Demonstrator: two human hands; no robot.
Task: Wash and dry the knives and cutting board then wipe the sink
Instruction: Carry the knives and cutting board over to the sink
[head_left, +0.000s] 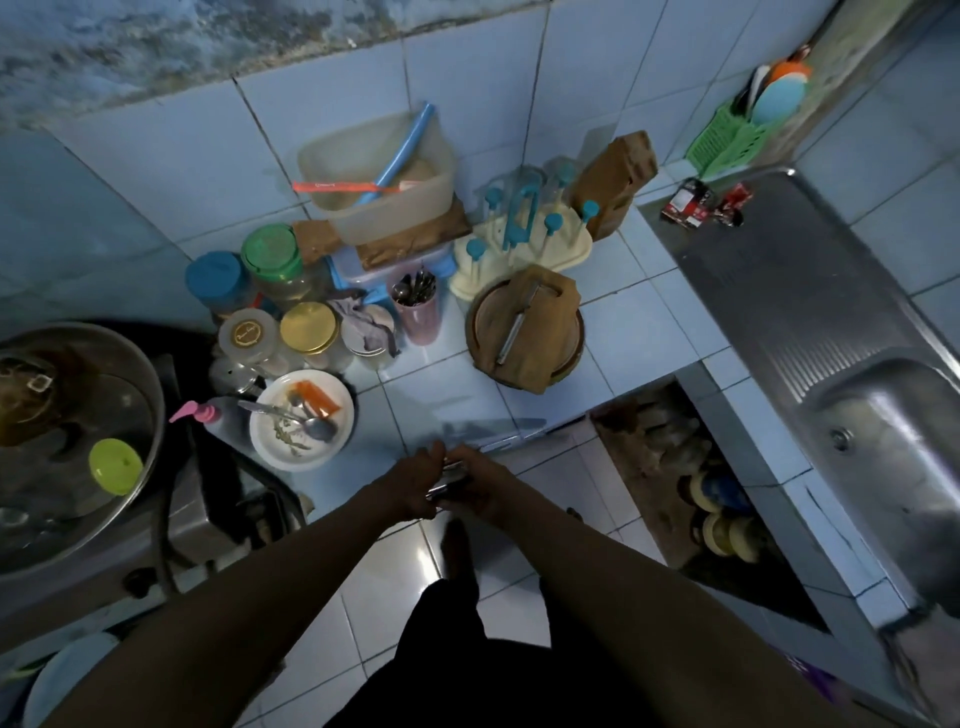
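Blue tiles cover the counter (631, 332) and the wall behind it. Both hands meet at its near edge: the left hand (415, 486) and right hand (480, 483) curl their fingers round something dark and shiny, seemingly a knife handle. A blurred long knife (493, 427) blade reaches right over the tiles. Farther back a cutting board (525, 325) lies on a round one, with a peeler (517, 325) on top. At the right sits the steel sink (893, 436). A dirty plate (301, 418) lies left.

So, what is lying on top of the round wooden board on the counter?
On the round wooden board lies a smaller rectangular wooden board, and on that a metal peeler-like tool. Whatever lies between the boards is covered.
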